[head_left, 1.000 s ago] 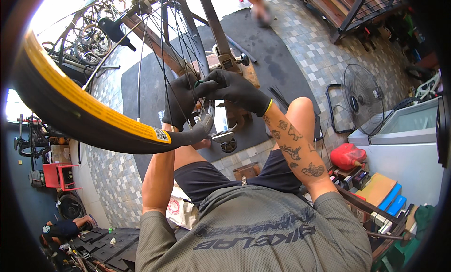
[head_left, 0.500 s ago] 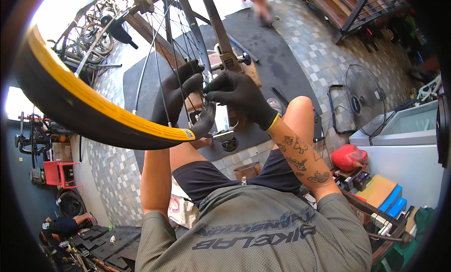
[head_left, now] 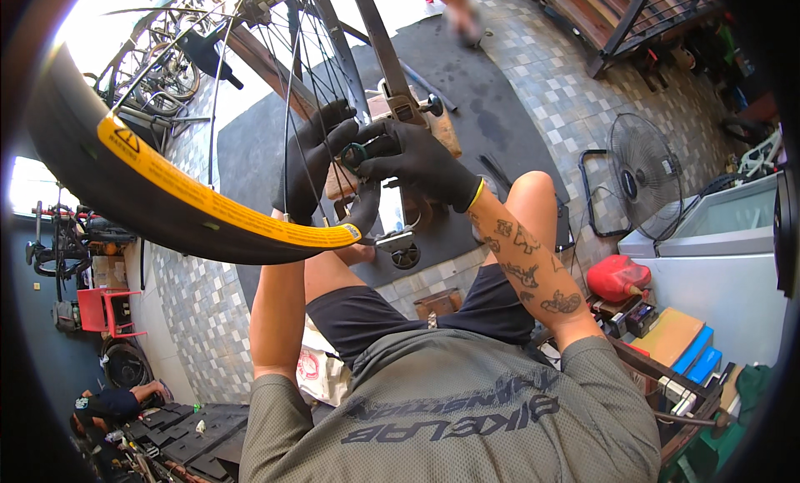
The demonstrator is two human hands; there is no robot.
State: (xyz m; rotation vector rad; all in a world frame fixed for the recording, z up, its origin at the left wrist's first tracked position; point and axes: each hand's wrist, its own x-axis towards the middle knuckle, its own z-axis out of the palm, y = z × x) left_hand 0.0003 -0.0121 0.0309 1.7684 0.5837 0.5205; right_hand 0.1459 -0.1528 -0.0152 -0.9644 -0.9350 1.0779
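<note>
right hand [head_left: 415, 160] — pinching a small round tool [head_left: 354, 155]; left hand [head_left: 307, 162] just left of that grip, hold indeterminable — tyre [head_left: 192, 222] curving below left.

The left forearm [head_left: 279, 316] passes behind the wheel [head_left: 167, 212], and the left hand [head_left: 307, 168], gloved in black, is on the wheel's far side with fingers loosely curled. The tattooed right forearm [head_left: 525, 262] slants up from right of the wheel; the right hand [head_left: 417, 162], likewise gloved, is turned inward at its right edge, thumb and fingertips pinched together.
</note>
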